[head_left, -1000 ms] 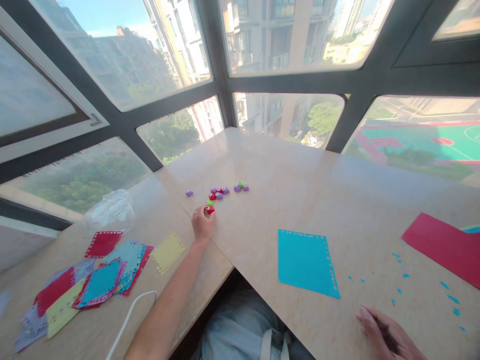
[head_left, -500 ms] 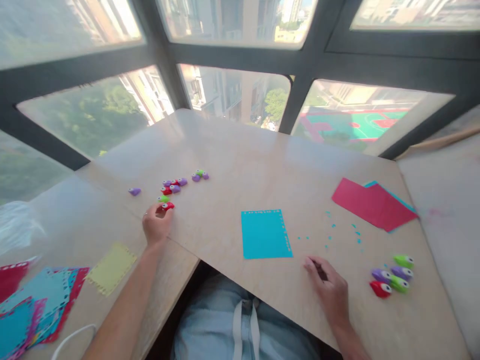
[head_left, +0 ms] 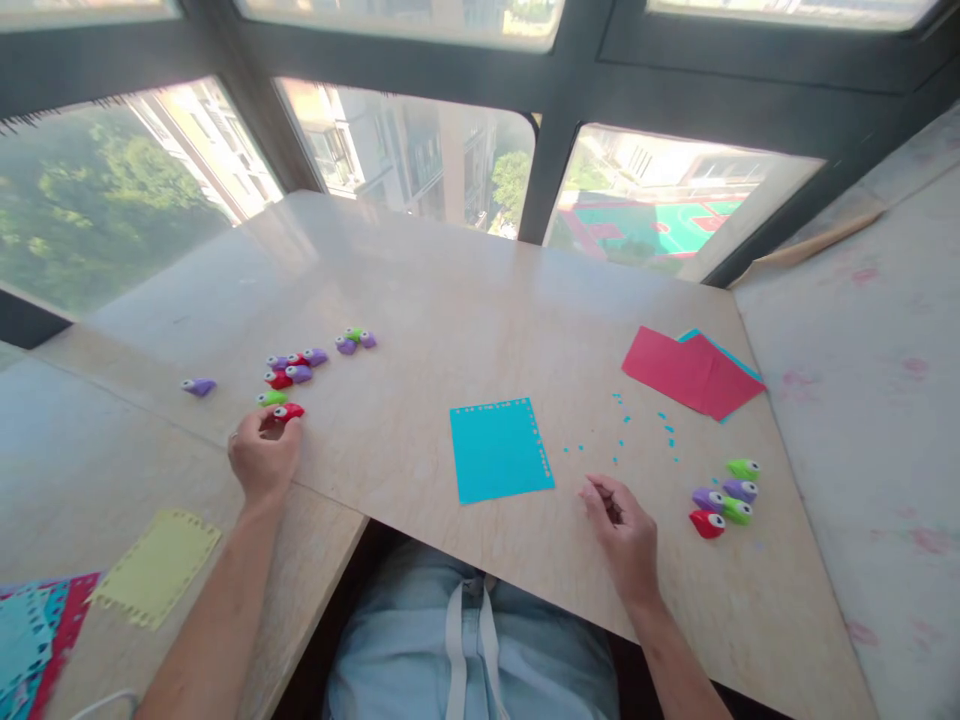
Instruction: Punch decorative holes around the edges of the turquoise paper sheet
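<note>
My left hand [head_left: 264, 452] pinches a small red craft punch [head_left: 289, 412] with a white, eye-like button, at the near end of a cluster of like punches. A green punch [head_left: 272, 398] is just beyond my fingers, and a purple punch [head_left: 298, 373] sits farther back. My right hand [head_left: 622, 525] rests on the table with its fingers curled in and nothing visible in them. Between the hands lies a blue paper square [head_left: 499, 452], with small holes along its far and right edges. Tiny blue paper bits [head_left: 621, 443] are scattered beyond my right hand.
At right stand several punches, among them a red one [head_left: 707, 524]. Behind them lie red paper sheets [head_left: 675, 370] over blue. A yellow punched sheet [head_left: 159, 567] and stacked coloured sheets [head_left: 34, 640] are at left. Beyond the table are windows; a wall [head_left: 847, 400] bounds the right.
The view has tilted down and turned, so most table items appear farther left. My left hand stays at the red punch, and my right hand remains curled on the table.
</note>
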Demonstrator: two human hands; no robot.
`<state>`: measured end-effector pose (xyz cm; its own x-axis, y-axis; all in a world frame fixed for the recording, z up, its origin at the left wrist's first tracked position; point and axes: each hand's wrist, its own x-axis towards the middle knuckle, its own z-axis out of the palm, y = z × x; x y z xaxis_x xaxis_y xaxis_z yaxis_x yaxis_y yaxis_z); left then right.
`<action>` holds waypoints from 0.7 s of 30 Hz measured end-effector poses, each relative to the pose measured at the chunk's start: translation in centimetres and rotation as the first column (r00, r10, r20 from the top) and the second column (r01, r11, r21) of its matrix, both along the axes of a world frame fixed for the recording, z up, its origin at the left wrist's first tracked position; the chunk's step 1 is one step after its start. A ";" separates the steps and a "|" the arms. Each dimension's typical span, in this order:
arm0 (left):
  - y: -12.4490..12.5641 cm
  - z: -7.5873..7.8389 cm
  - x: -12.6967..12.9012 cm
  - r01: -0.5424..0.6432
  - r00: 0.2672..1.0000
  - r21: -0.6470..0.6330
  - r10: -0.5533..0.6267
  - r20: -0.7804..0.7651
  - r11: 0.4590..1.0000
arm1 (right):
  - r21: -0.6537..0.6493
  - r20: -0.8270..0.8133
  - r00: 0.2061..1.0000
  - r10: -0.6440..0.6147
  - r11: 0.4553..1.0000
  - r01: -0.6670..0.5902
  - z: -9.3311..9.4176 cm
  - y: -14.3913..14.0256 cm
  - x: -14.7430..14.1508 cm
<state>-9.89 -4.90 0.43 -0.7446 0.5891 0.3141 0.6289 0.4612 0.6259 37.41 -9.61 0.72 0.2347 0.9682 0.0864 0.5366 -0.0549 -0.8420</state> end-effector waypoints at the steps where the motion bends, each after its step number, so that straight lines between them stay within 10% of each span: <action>1: 0.0 -0.1 0.0 0.004 1.000 0.007 -0.004 0.001 1.000 | -0.005 -0.022 1.000 -0.016 1.000 0.016 -0.1 0.0 0.0; 21: -0.3 -0.3 0.0 -0.020 0.994 0.030 0.017 0.111 0.999 | -0.048 0.122 0.992 -0.025 0.998 0.031 1.0 0.1 -0.1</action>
